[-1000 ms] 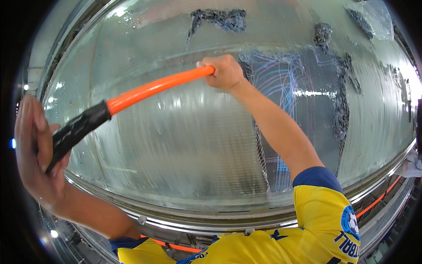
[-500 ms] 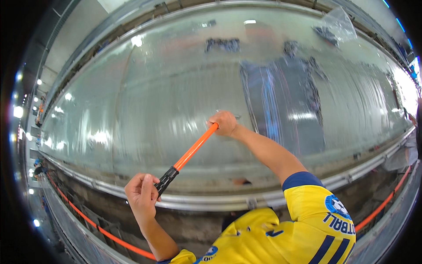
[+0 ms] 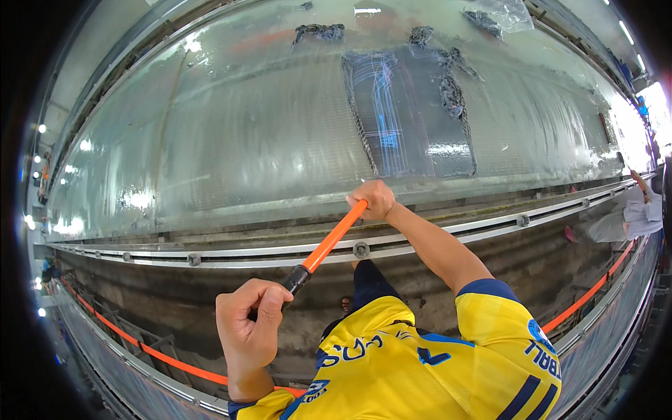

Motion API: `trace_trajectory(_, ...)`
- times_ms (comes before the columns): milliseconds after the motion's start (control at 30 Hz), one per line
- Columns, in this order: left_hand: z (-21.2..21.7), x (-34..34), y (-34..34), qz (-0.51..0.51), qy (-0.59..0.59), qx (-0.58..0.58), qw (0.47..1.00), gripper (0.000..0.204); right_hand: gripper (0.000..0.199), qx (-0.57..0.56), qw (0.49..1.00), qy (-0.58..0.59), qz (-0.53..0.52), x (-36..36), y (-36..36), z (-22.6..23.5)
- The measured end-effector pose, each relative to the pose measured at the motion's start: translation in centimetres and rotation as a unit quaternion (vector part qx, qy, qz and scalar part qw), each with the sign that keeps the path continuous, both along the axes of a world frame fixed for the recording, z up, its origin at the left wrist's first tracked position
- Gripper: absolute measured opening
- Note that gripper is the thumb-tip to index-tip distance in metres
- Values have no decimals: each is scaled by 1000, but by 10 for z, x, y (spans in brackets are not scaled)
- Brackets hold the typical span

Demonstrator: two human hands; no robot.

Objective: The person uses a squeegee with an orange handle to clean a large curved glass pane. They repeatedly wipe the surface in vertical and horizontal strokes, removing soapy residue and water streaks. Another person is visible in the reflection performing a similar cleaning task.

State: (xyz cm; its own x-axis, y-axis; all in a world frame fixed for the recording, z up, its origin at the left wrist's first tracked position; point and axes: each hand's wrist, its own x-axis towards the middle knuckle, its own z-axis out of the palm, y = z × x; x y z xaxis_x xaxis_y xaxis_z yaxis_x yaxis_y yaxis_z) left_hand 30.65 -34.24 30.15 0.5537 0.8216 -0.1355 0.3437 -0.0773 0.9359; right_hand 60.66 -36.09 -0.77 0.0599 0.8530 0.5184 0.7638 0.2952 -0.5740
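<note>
My left hand (image 3: pixel 253 327) wraps round the black grip at the near end of an orange pole (image 3: pixel 334 236). Further up, my right hand (image 3: pixel 374 200) is closed round the orange shaft, over the near edge of a long, wet, pale green table (image 3: pixel 245 140). Whatever the pole carries at its far end is hidden behind my right hand. Beyond that hand lies a dark grey rectangular patch (image 3: pixel 413 129) with blue streaks. Dark, crumpled scraps (image 3: pixel 451 98) line its right side and part of its left edge.
More dark scraps (image 3: pixel 318 33) and a clear plastic sheet (image 3: pixel 507 15) lie at the table's far side. A metal rail (image 3: pixel 448 236) with round fittings runs along the near side. An orange bar (image 3: pixel 178 367) passes behind me. At the far right is another person's arm (image 3: pixel 638 182).
Both hands and the pole have come back toward me, the right hand from over the table to its near edge. The view has shifted, showing more of my body and the floor.
</note>
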Motion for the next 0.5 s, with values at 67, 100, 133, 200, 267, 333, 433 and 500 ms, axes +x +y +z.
trace_trajectory(67, 4, 21, 23, -21, 33, 44, 998, 31, 40, 9, 1000, 21, -8, 16, 21, -7)
trace_trajectory(100, 4, 30, 39, -22, 30, 77, 996, 34, 39, 11, 1000, 20, -18, 20, 32, -9)
trace_trajectory(133, 6, 40, 55, -19, 30, 113, 993, 37, 38, 14, 999, 20, -24, 23, 45, -6)
trace_trajectory(200, 11, 56, 97, 14, -17, 130, 991, 41, 37, 20, 998, 35, -48, 27, 70, -1)
trace_trajectory(267, 14, 76, 152, 27, 19, 141, 990, 42, 37, 37, 994, 60, -77, 37, 115, -6)
trace_trajectory(333, 16, 98, 210, -23, -18, 96, 995, 40, 40, 60, 992, 67, -92, 56, 155, -13)
trace_trajectory(433, 14, 135, 279, -19, -93, 119, 988, 38, 32, 72, 990, 75, -97, 96, 223, -14)
trace_trajectory(500, 13, 163, 315, -20, -95, 123, 988, 33, 31, 77, 990, 73, -96, 127, 265, -16)
